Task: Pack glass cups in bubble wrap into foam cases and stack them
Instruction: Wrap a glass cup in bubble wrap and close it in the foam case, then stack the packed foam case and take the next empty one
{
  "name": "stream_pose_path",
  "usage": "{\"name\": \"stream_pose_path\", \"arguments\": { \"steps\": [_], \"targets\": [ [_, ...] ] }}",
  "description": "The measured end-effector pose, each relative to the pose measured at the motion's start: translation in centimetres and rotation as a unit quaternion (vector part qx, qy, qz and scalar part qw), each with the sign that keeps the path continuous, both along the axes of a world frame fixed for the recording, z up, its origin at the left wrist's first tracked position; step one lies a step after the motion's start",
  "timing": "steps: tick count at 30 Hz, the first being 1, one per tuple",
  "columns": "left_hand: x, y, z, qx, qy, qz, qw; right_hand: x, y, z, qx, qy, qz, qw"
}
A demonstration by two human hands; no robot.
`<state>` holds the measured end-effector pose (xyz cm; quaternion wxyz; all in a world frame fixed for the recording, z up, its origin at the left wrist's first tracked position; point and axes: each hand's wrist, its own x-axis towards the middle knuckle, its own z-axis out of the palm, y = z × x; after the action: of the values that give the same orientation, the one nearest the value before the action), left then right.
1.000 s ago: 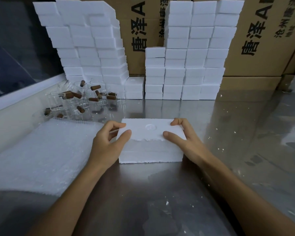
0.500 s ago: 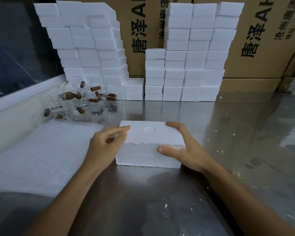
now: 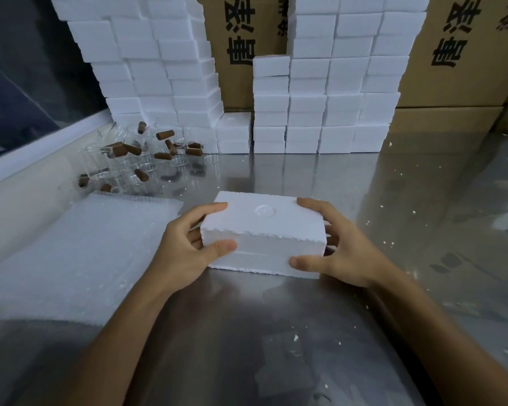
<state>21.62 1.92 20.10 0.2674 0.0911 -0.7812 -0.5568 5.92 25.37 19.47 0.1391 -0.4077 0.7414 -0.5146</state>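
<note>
A closed white foam case (image 3: 264, 230) stands on the steel table (image 3: 247, 332) in front of me. My left hand (image 3: 185, 247) grips its left end, thumb on the front face and fingers along the top edge. My right hand (image 3: 335, 247) grips its right end, thumb low on the front face. A pile of clear glass cups with brown cork stoppers (image 3: 141, 159) lies at the back left. Sheets of bubble wrap (image 3: 79, 253) lie flat at the left.
Tall stacks of white foam cases stand at the back left (image 3: 159, 68) and back centre (image 3: 329, 98). Printed cardboard boxes (image 3: 458, 54) rise behind them. A white ledge (image 3: 35, 150) borders the table's left side. Foam crumbs dot the table.
Both hands have shifted from the case's top to its two ends, thumbs now on the front face. The case looks slightly turned and nearer to me.
</note>
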Motion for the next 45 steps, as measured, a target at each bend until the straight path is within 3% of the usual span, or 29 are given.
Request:
{"name": "stream_pose_path", "arguments": {
  "steps": [3,7,12,16,20,24,27,30,35,39,45],
  "targets": [
    [-0.1,0.1,-0.1,0.015,-0.001,0.001,1.000,0.0,-0.1,0.3,-0.008,-0.007,-0.003,1.000],
    [-0.2,0.4,-0.2,0.142,0.014,-0.005,0.990,0.3,-0.3,0.6,-0.027,-0.023,-0.019,0.999],
    [-1.1,2.5,0.7,0.366,0.074,0.017,0.927,1.0,-1.0,0.4,-0.083,-0.044,-0.057,0.994],
    [-1.3,3.8,0.9,0.443,0.076,0.028,0.893,2.2,-2.1,0.3,-0.095,-0.020,-0.093,0.991],
    [-2.0,5.6,0.9,0.411,0.048,0.095,0.905,3.4,-2.9,0.2,-0.040,0.094,-0.120,0.988],
    [-2.6,4.8,2.1,0.394,0.036,0.136,0.908,3.9,-2.5,1.1,0.020,0.206,-0.071,0.976],
    [-3.1,3.4,3.2,0.401,0.011,0.112,0.909,4.3,-2.9,1.8,0.050,0.347,-0.063,0.935],
    [-3.7,2.3,4.1,0.402,-0.022,0.059,0.913,3.9,-3.6,2.3,0.006,0.475,-0.084,0.876],
    [-5.4,1.5,3.9,0.351,0.005,0.016,0.936,1.2,-5.7,2.9,-0.074,0.485,-0.143,0.859],
    [-6.2,0.8,0.5,0.255,-0.009,0.085,0.963,-4.2,-8.4,6.7,-0.055,0.511,-0.185,0.838],
    [-6.3,1.0,-1.3,0.173,-0.025,0.056,0.983,-12.8,-14.1,14.7,-0.020,0.553,-0.262,0.791]
  ]
}}
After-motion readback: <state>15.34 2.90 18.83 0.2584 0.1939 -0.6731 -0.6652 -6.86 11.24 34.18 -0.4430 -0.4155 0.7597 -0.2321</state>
